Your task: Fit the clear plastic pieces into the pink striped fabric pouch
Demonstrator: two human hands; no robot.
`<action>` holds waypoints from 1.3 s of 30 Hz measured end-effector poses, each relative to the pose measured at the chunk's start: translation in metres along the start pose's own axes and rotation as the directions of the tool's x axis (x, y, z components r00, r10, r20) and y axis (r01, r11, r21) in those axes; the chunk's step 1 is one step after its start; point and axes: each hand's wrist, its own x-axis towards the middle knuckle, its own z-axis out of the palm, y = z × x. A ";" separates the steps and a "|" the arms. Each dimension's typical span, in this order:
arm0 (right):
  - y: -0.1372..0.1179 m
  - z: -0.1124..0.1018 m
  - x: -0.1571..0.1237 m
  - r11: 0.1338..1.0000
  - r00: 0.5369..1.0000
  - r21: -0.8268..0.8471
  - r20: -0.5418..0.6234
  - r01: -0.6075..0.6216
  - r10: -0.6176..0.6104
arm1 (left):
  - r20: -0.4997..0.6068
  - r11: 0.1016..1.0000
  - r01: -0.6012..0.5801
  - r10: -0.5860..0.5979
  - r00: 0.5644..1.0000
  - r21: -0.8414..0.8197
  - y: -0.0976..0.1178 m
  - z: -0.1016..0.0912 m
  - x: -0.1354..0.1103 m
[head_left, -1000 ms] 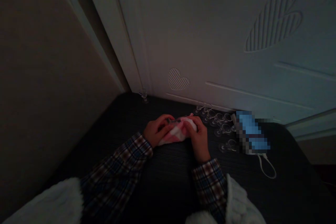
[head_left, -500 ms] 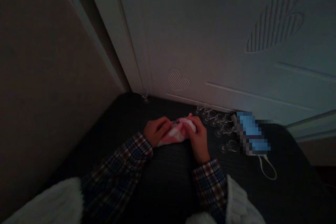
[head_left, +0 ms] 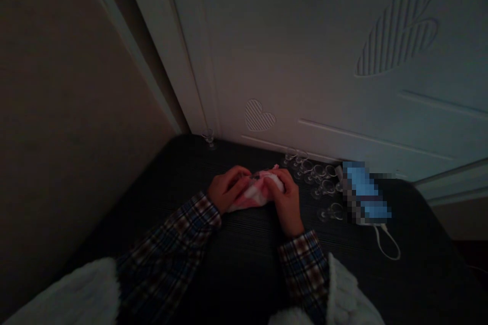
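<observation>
Both hands are together low over the dark table, working at a pink-and-white cloth (head_left: 253, 194). My left hand (head_left: 227, 188) is closed on the cloth's left part, thumb on top. My right hand (head_left: 285, 195) grips its right end, thumb pressed into the folds. A small clear, shiny thing shows between the folds near my left fingers; most of it is hidden, so its kind is unclear. Right of my right hand, several small clear glass cups with stems (head_left: 318, 175) are gathered in a loose group. One similar stemmed cup (head_left: 209, 138) stands apart at the far left corner.
A phone-like device (head_left: 366, 190), blurred out, leans at the right with a white cable (head_left: 389, 251) looping from it. A pale panel (head_left: 274, 61) with heart reliefs rises along the back edge of the black table (head_left: 244, 264). A wall (head_left: 76, 111) borders the left side.
The left fingers have shifted slightly on the cloth, and the right thumb has moved a little. Both hands keep their hold; the clear cups stay in place.
</observation>
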 end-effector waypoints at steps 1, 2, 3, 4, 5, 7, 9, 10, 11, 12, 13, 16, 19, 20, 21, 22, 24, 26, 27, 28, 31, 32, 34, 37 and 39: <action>0.000 0.000 0.000 1.000 1.000 0.001 -0.001 -0.004 0.004 | 0.003 1.000 -0.002 0.002 1.000 -0.011 -0.001 0.001 0.000; 0.000 0.000 0.000 1.000 1.000 0.002 -0.005 -0.008 0.008 | 0.005 1.000 -0.005 0.005 1.000 -0.015 -0.003 0.001 0.000; 0.000 0.000 0.001 1.000 1.000 0.002 -0.008 -0.012 0.012 | 0.008 1.000 -0.010 0.010 1.000 -0.016 -0.004 0.002 0.000; 0.000 0.000 0.001 1.000 1.000 0.002 -0.014 -0.014 0.014 | 0.008 1.000 -0.016 0.016 1.000 -0.013 -0.006 0.003 0.000; 0.000 0.000 0.001 1.000 1.000 0.003 -0.019 -0.015 0.015 | 0.004 1.000 -0.021 0.021 1.000 -0.007 -0.008 0.003 0.000; 0.001 0.000 0.000 1.000 1.000 0.007 -0.022 -0.016 0.016 | 0.004 1.000 -0.022 0.022 1.000 0.017 -0.011 0.004 0.001; 0.001 0.000 0.000 1.000 1.000 0.012 -0.021 -0.015 0.015 | 0.006 0.998 -0.007 0.006 1.000 0.055 -0.013 0.003 0.001; 0.001 0.000 0.000 1.000 1.000 0.015 -0.019 -0.014 0.015 | 0.007 0.997 0.002 -0.003 1.000 0.074 -0.013 0.003 0.002; 0.001 0.000 0.000 1.000 1.000 0.018 -0.014 -0.014 0.015 | 0.012 0.996 0.009 -0.010 1.000 0.089 -0.013 0.002 0.002; 0.001 0.000 0.000 1.000 1.000 0.020 -0.010 -0.012 0.013 | 0.015 0.995 0.014 -0.015 1.000 0.100 -0.012 0.002 0.002; 0.000 0.000 0.000 1.000 1.000 0.022 -0.008 -0.008 0.008 | 0.015 0.994 0.017 -0.019 1.000 0.112 -0.011 0.001 0.002; -0.001 0.000 0.000 1.000 1.000 0.024 -0.005 0.004 -0.004 | 0.017 0.991 0.027 -0.030 0.999 0.129 -0.007 -0.001 0.002; -0.002 0.000 0.000 1.000 1.000 0.017 -0.002 0.007 -0.007 | 0.007 0.993 0.044 -0.045 0.999 0.105 -0.005 -0.001 0.002; -0.002 0.000 -0.001 1.000 1.000 0.013 0.000 0.009 -0.009 | -0.004 0.995 0.047 -0.047 0.999 0.092 -0.004 -0.001 0.002; -0.001 0.001 -0.001 1.000 1.000 0.006 0.001 0.012 -0.012 | -0.019 0.996 0.048 -0.047 0.999 0.078 -0.004 -0.001 0.002; -0.001 0.001 -0.001 1.000 1.000 -0.001 0.001 0.016 -0.016 | -0.038 0.997 0.047 -0.045 0.998 0.059 -0.004 0.000 0.002; -0.001 0.002 0.000 1.000 1.000 -0.014 0.000 0.021 -0.021 | -0.070 0.999 0.043 -0.043 0.997 0.008 -0.004 0.000 0.001; 0.000 0.002 0.000 0.999 1.000 -0.026 -0.009 0.024 -0.024 | -0.108 0.997 0.045 -0.052 0.993 -0.062 -0.004 0.000 0.001; 0.000 0.002 0.000 0.999 1.000 -0.032 -0.017 0.023 -0.023 | -0.130 0.994 0.052 -0.065 0.989 -0.101 -0.004 0.000 0.000; 0.001 0.001 0.001 0.999 0.999 -0.038 -0.029 0.020 -0.022 | -0.153 0.989 0.060 -0.081 0.985 -0.138 -0.004 0.000 0.000; 0.002 0.000 0.001 0.999 0.998 -0.049 -0.063 0.007 -0.011 | -0.210 0.970 0.061 -0.112 0.971 -0.237 -0.007 0.000 -0.001; 0.002 0.000 0.001 0.999 0.997 -0.050 -0.070 0.007 -0.010 | -0.216 0.964 0.051 -0.110 0.970 -0.262 -0.009 0.000 0.000; 0.001 0.000 0.001 0.998 0.997 -0.054 -0.075 0.014 -0.018 | -0.218 0.957 0.027 -0.093 0.971 -0.288 -0.011 0.000 0.000; -0.001 0.000 0.001 0.996 0.996 -0.074 -0.072 0.045 -0.050 | -0.193 0.963 -0.001 -0.053 0.980 -0.268 -0.013 0.001 0.000; -0.003 0.001 0.000 0.993 0.995 -0.092 -0.062 0.067 -0.073 | -0.139 0.969 -0.011 -0.024 0.990 -0.246 -0.011 0.003 0.000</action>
